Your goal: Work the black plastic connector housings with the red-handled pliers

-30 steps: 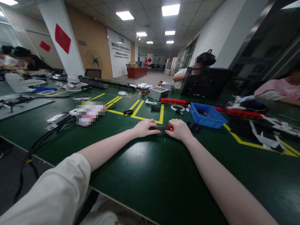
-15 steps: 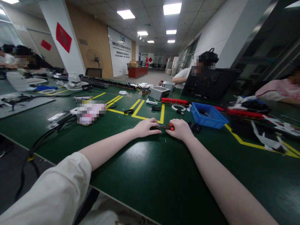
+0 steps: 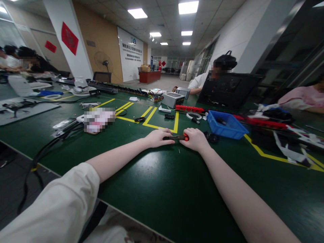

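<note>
Both my hands rest on the green table [image 3: 162, 189] and meet around a small screwdriver [image 3: 177, 137] with an orange and black handle. My right hand [image 3: 194, 139] is closed on its handle end. My left hand [image 3: 159, 138] is closed over the dark tip end, and what lies under its fingers is hidden. The tool lies level between the two hands, just in front of a yellow tape line [image 3: 162, 127].
A blue plastic bin [image 3: 224, 125] stands right of my hands, with a red strip [image 3: 188, 108] and a grey metal box [image 3: 172, 99] behind. Black cables [image 3: 45, 148] run along the left edge. A black computer case [image 3: 229, 90] and seated people are across the table.
My hands and the screwdriver keep the same grip and place. Only the view has shifted slightly.
</note>
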Action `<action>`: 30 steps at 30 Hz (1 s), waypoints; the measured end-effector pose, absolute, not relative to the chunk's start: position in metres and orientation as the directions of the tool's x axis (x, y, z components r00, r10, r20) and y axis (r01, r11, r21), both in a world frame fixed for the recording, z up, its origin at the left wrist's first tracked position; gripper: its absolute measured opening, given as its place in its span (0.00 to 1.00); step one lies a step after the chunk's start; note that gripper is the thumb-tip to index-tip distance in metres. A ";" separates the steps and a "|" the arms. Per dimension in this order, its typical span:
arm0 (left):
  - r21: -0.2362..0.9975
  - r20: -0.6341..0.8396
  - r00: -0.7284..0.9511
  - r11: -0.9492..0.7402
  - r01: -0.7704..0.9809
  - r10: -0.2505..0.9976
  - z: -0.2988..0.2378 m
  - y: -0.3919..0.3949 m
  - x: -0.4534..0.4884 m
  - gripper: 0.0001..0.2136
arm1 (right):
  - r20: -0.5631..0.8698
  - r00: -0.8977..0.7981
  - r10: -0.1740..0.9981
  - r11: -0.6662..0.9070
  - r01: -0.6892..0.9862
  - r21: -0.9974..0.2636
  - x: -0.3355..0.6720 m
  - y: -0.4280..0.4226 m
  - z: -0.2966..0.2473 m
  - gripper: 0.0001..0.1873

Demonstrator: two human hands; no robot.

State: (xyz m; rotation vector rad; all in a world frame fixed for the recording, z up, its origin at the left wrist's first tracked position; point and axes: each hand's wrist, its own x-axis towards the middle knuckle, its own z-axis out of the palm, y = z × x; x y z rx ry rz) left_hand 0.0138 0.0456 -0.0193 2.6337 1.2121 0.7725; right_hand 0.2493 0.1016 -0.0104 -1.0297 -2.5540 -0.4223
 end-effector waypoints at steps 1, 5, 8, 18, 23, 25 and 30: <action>0.335 0.396 0.544 -0.668 0.665 0.740 -0.020 0.046 0.014 0.18 | 0.424 -0.674 0.605 0.691 0.709 0.141 0.249 0.102 -0.010 0.13; 0.349 0.396 0.553 -0.677 0.648 0.733 -0.021 0.047 0.013 0.18 | 0.418 -0.674 0.610 0.689 0.711 0.142 0.249 0.102 -0.011 0.13; 0.353 0.394 0.553 -0.677 0.646 0.734 -0.020 0.047 0.013 0.18 | 0.419 -0.673 0.609 0.689 0.711 0.140 0.249 0.101 -0.011 0.13; 0.379 0.354 0.610 -0.705 0.600 0.709 -0.023 0.049 0.011 0.18 | 0.462 -0.594 0.659 0.628 0.772 0.098 0.250 0.101 -0.012 0.12; 0.390 0.332 0.632 -0.712 0.584 0.700 -0.024 0.046 0.007 0.20 | 0.470 -0.515 0.717 0.558 0.828 0.055 0.254 0.106 -0.018 0.20; 0.383 0.324 0.650 -0.723 0.575 0.688 -0.023 0.044 0.004 0.20 | 0.469 -0.495 0.731 0.543 0.839 0.040 0.255 0.107 -0.018 0.23; 0.295 0.265 0.696 -0.743 0.601 0.668 -0.018 0.038 0.000 0.21 | 0.466 -0.482 0.742 0.541 0.841 0.008 0.256 0.104 -0.020 0.25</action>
